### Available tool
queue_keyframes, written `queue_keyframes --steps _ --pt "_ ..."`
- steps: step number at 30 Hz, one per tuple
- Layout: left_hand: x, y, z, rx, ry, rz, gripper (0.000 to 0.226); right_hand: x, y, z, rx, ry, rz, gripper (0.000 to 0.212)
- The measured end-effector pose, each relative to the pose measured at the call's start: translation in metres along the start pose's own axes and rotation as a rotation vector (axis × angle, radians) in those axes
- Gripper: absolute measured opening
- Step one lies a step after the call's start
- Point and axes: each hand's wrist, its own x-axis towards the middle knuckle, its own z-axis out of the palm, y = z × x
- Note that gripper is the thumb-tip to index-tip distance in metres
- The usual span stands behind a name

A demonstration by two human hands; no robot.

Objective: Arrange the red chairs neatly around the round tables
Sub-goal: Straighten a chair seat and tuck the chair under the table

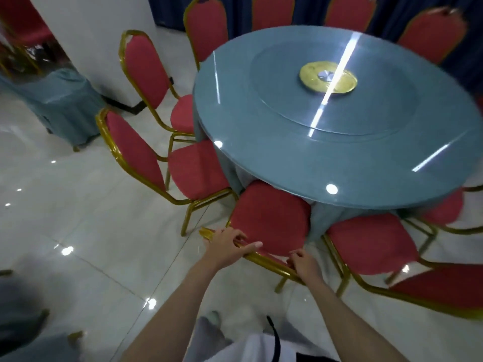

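Seemingly almost tucked: near chair [269,218], left hand [224,244] and right hand [304,265] clamped on its backrest [264,257]; other chairs [198,168] already ring bench [287,158].

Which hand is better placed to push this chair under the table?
Probably left: on the chair, the left hand wraps the gold back rail nearer its middle; the right hand holds its end.

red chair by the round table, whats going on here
A person stands behind a red chair and grips the top of its gold frame with both the left hand and the right hand. The chair faces the round table, with its seat up against the table's edge. The neighbouring chairs on either side also sit close to the table, and more line the far side.
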Motion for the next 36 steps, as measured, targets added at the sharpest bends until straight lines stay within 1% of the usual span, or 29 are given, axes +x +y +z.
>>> queue_keyframes --steps 2,4,5,7,8,9,11,12,14,17,20,22,29,31,34,36 --pt "0.002 -0.009 -0.007 -0.013 -0.082 0.038 0.074 -0.007 0.002 0.004 0.066 0.111 0.057 0.032" --pt "0.005 -0.019 -0.019 0.007 -0.175 0.107 0.08 -0.021 0.0 0.013 0.143 0.204 0.069 0.04" --pt "0.006 -0.023 -0.025 0.045 -0.207 0.141 0.082 -0.028 -0.001 0.018 0.171 0.246 0.031 0.042" --pt "0.007 -0.032 -0.036 0.139 -0.258 0.215 0.088 -0.05 0.002 0.028 0.206 0.325 -0.129 0.044" --pt "0.008 -0.036 -0.041 0.171 -0.284 0.242 0.086 -0.061 0.003 0.032 0.19 0.351 -0.216 0.043" --pt "0.008 -0.037 -0.044 0.203 -0.307 0.273 0.079 -0.071 0.006 0.035 0.155 0.359 -0.273 0.04" --pt "0.007 -0.036 -0.045 0.256 -0.278 0.313 0.058 -0.084 0.012 0.039 -0.002 0.335 -0.305 0.03" --pt "0.007 -0.035 -0.043 0.27 -0.232 0.319 0.051 -0.088 0.015 0.04 -0.095 0.336 -0.304 0.034" --pt "0.005 -0.031 -0.042 0.278 -0.145 0.286 0.052 -0.089 0.018 0.041 -0.229 0.342 -0.32 0.043" --pt "0.005 -0.027 -0.043 0.299 -0.134 0.259 0.049 -0.088 0.012 0.036 -0.39 0.339 -0.305 0.034" --pt "0.001 -0.026 -0.045 0.349 -0.154 0.245 0.039 -0.092 0.008 0.033 -0.536 0.319 -0.3 0.028" --pt "-0.004 -0.026 -0.045 0.37 -0.137 0.237 0.035 -0.097 0.009 0.035 -0.561 0.312 -0.311 0.026" --pt "-0.048 -0.035 -0.033 0.364 -0.059 0.212 0.027 -0.121 0.031 0.041 -0.519 0.309 -0.344 0.025" --pt "-0.059 -0.038 -0.031 0.364 -0.056 0.19 0.031 -0.126 0.039 0.043 -0.482 0.309 -0.358 0.026" --pt "-0.071 -0.04 -0.03 0.354 -0.052 0.175 0.044 -0.132 0.049 0.046 -0.445 0.279 -0.377 0.027" --pt "-0.078 -0.042 -0.027 0.345 -0.047 0.187 0.044 -0.135 0.054 0.048 -0.471 0.24 -0.374 0.03"
